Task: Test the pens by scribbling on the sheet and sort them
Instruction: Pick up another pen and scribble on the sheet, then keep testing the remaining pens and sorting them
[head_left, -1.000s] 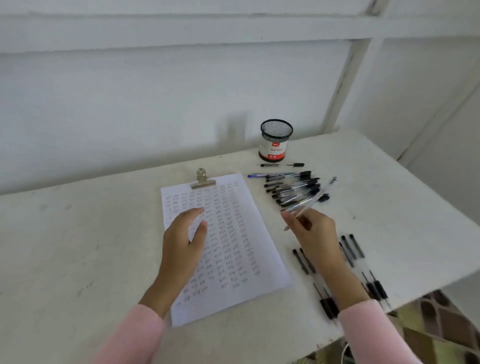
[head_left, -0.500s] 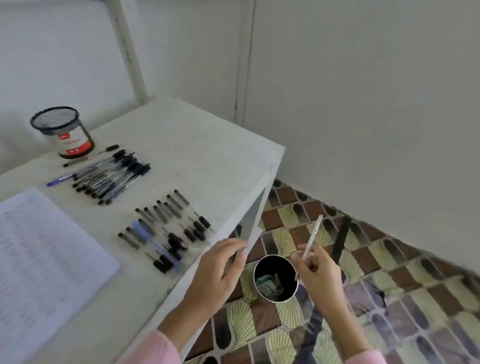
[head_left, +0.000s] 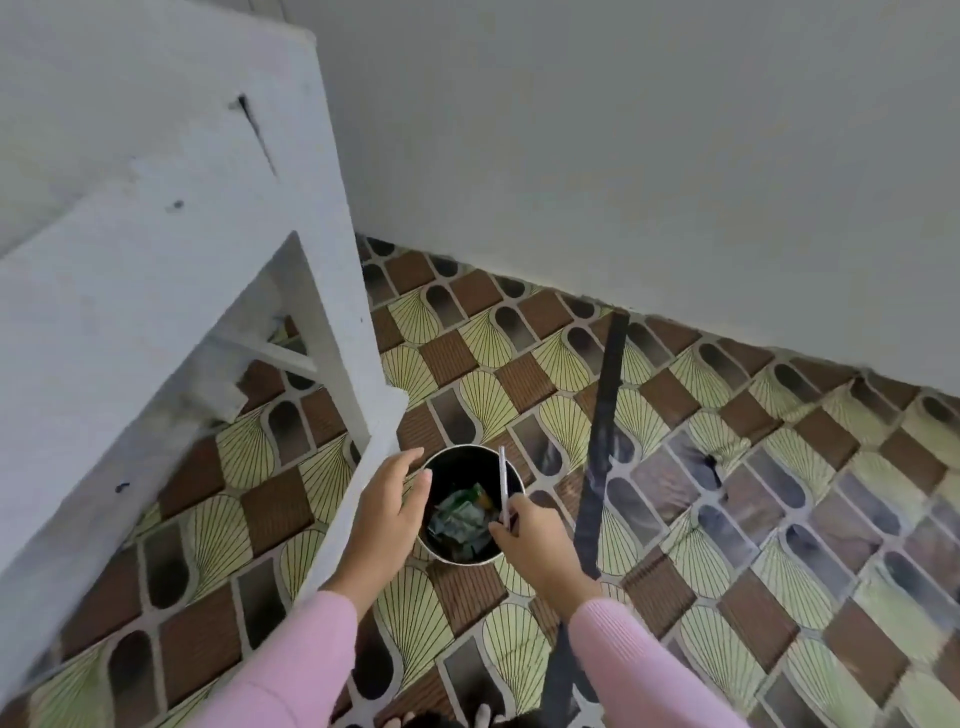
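Pink sleeves (head_left: 291, 665), a white counter (head_left: 156, 234), a black bin (head_left: 457, 467), and a floor (head_left: 675, 405) of brown squares, yellow-green black-lined fans and grey arches.

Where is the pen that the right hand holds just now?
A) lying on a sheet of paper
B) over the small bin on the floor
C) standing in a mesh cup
B: the right hand pinches the pen upright above the open mouth of the bin.

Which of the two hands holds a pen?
The right hand pinches the clear pen, pointing up, over the black bin; the left hand holds nothing, its fingers straight beside the bin's rim.
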